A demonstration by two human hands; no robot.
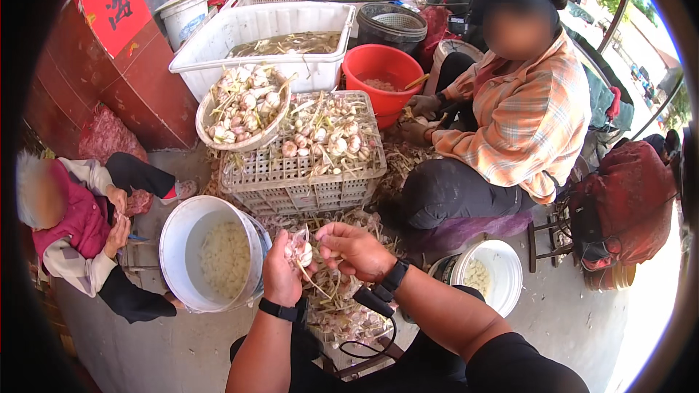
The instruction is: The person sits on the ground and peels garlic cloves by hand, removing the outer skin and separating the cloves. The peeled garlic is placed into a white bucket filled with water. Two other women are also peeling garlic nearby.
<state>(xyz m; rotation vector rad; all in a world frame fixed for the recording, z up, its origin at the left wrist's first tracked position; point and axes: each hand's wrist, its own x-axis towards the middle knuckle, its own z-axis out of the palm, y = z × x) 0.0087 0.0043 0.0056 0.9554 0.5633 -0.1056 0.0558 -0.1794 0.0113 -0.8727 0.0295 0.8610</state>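
Observation:
My left hand (282,273) holds a partly opened garlic bulb (300,250) with its stem hanging down. Just to the right, my right hand (352,251) has thumb and fingers pinched together close to the bulb; a small pale piece, perhaps a clove, shows at the fingertips. Beyond both hands, whole garlic bulbs (327,142) lie on an upturned plastic crate (303,191). A round basket (246,144) heaped with more bulbs rests at the crate's left. Peeled cloves (225,256) sit in water in a white bucket (177,262) left of my hands.
Garlic skins and stalks (349,311) cover the ground below my hands. A smaller white bucket (508,278) with peeled cloves stands at right. A person in a plaid shirt (513,120) sits at upper right, another person (76,218) at left. Behind are a red basin (382,60) and white tub (262,68).

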